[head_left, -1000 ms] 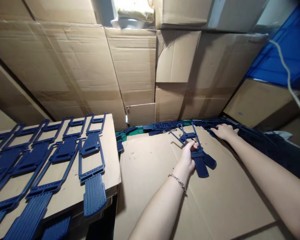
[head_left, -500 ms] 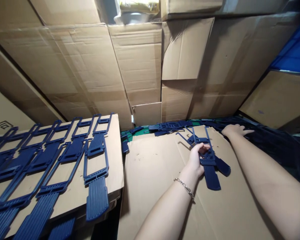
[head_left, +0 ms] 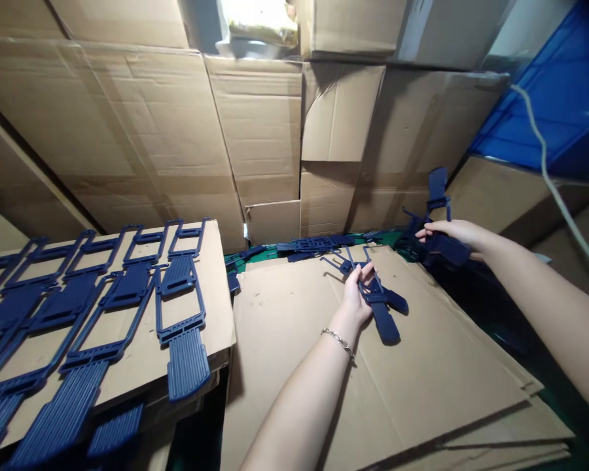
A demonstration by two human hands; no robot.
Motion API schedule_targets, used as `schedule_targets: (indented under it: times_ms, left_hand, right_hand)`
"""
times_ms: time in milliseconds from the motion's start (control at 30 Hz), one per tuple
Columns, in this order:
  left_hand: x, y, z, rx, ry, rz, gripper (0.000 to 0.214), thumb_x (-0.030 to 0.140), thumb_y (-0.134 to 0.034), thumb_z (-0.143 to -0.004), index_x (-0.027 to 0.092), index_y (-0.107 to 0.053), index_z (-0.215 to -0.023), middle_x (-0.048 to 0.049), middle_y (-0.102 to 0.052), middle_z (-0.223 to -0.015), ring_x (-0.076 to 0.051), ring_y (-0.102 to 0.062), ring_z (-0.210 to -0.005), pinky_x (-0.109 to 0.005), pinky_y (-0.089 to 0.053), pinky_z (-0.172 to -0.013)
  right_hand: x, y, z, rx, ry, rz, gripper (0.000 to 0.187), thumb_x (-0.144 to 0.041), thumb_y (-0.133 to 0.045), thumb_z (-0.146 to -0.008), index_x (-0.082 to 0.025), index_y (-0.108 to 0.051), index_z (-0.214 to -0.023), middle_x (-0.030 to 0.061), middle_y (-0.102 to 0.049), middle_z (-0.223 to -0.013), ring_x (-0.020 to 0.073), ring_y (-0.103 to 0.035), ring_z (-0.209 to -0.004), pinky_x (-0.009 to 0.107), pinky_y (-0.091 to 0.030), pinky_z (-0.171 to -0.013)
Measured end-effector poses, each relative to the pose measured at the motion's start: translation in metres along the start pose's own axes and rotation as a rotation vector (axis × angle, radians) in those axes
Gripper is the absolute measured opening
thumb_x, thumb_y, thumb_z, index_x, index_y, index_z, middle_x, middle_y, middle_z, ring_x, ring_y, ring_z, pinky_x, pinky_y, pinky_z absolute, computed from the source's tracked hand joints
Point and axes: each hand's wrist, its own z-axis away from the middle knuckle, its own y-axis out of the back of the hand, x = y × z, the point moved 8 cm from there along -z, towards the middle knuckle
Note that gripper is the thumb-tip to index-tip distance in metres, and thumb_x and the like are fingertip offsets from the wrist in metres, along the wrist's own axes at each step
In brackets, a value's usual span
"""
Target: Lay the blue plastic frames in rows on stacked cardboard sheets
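My left hand (head_left: 357, 302), a chain bracelet at its wrist, is closed around dark blue plastic frame pieces (head_left: 385, 320) just above the cardboard sheet (head_left: 294, 353). Their flat paddle ends point toward me, and thin open arms stick out beyond the fingers. At the right, past the sheet's edge, my right hand (head_left: 459, 235) grips more dark blue plastic frame pieces (head_left: 438, 186). One paddle end stands up above the fingers, and another part hangs below them. How many pieces each hand holds is hard to make out.
Rows of similar blue frames (head_left: 184, 314) lie overlapping on a cardboard stack (head_left: 220, 281) at the left. Loose blue pieces (head_left: 314, 245) lie along the sheet's far edge. Tall cardboard boxes (head_left: 255, 131) form a wall behind. A white cable (head_left: 544, 157) hangs before a blue bin (head_left: 564, 91).
My right hand has risen from the dark pile at the right and now holds blue frame pieces. My left hand keeps its pieces. The view has shifted to the right.
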Motion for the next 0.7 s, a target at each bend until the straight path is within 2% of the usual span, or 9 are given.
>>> schedule_targets:
  times_ms: [100,167,267,367,433,533,600,700]
  left_hand:
    - [0.000,-0.003,0.003,-0.040,0.010,-0.005,0.031,0.041,-0.051,-0.083,0.014,-0.063,-0.091,-0.0057,-0.058,-0.081,-0.012,-0.053,-0.062,-0.023,-0.043,-0.057]
    - [-0.001,-0.007,0.006,-0.082,0.025,-0.009,0.032,0.044,-0.053,-0.082,0.014,-0.062,-0.089,-0.0052,-0.057,-0.078,-0.012,-0.054,-0.061,-0.023,-0.043,-0.057]
    - [-0.003,-0.015,0.012,-0.157,0.053,-0.016,0.036,0.046,-0.054,-0.082,0.013,-0.062,-0.091,-0.0061,-0.059,-0.078,-0.013,-0.056,-0.062,-0.024,-0.045,-0.059]
    - [-0.005,-0.019,0.016,-0.197,0.070,-0.022,0.032,0.041,-0.056,-0.082,0.010,-0.063,-0.089,-0.0075,-0.061,-0.080,-0.014,-0.059,-0.067,-0.024,-0.046,-0.065]
    - [-0.006,-0.017,0.015,-0.188,0.074,-0.030,0.024,0.032,-0.058,-0.082,0.009,-0.063,-0.083,-0.0071,-0.062,-0.076,-0.014,-0.059,-0.064,-0.024,-0.046,-0.064]
    - [-0.005,-0.011,0.011,-0.149,0.062,-0.025,0.016,0.023,-0.060,-0.080,0.009,-0.061,-0.072,-0.0036,-0.060,-0.065,-0.012,-0.056,-0.054,-0.023,-0.045,-0.059]
    - [-0.003,-0.009,0.008,-0.128,0.045,-0.004,0.016,0.022,-0.060,-0.081,0.010,-0.060,-0.069,-0.0014,-0.058,-0.061,-0.010,-0.055,-0.051,-0.021,-0.044,-0.057]
    - [0.000,-0.011,0.007,-0.119,0.025,0.026,0.024,0.032,-0.058,-0.083,0.010,-0.062,-0.074,-0.0026,-0.060,-0.064,-0.010,-0.056,-0.053,-0.021,-0.045,-0.059]
  right_hand:
    - [-0.015,-0.016,0.037,-0.135,0.005,-0.414,0.018,-0.025,-0.041,-0.088,-0.014,-0.056,-0.088,0.0128,-0.061,-0.103,0.0171,-0.060,-0.079,0.025,-0.049,-0.068]
    - [-0.020,-0.033,0.057,-0.203,0.009,-0.605,0.012,-0.022,-0.047,-0.085,-0.015,-0.057,-0.085,0.0106,-0.061,-0.104,0.0168,-0.060,-0.080,0.026,-0.050,-0.070]
    - [-0.019,-0.065,0.077,-0.314,0.001,-0.623,0.012,-0.021,-0.048,-0.084,-0.015,-0.058,-0.083,0.0088,-0.063,-0.100,0.0170,-0.061,-0.083,0.027,-0.050,-0.075]
    - [-0.017,-0.100,0.088,-0.474,-0.014,-0.534,0.015,-0.026,-0.050,-0.082,-0.015,-0.058,-0.089,0.0087,-0.063,-0.098,0.0186,-0.061,-0.085,0.029,-0.051,-0.075]
    - [-0.016,-0.106,0.085,-0.400,-0.015,-0.341,0.017,-0.029,-0.047,-0.084,-0.015,-0.055,-0.092,0.0081,-0.063,-0.094,0.0186,-0.062,-0.080,0.028,-0.051,-0.067]
    - [-0.021,-0.098,0.075,-0.133,0.003,-0.033,0.019,-0.028,-0.040,-0.086,-0.016,-0.050,-0.096,0.0076,-0.062,-0.086,0.0193,-0.060,-0.075,0.028,-0.050,-0.060]
    - [-0.026,-0.097,0.070,-0.024,0.022,0.054,0.024,-0.031,-0.045,-0.084,-0.016,-0.048,-0.103,0.0101,-0.060,-0.093,0.0221,-0.059,-0.085,0.030,-0.049,-0.067]
    - [-0.038,-0.105,0.070,0.069,0.148,0.224,0.042,-0.037,-0.054,-0.080,-0.016,-0.047,-0.115,0.0144,-0.054,-0.111,0.0261,-0.053,-0.101,0.033,-0.044,-0.082]
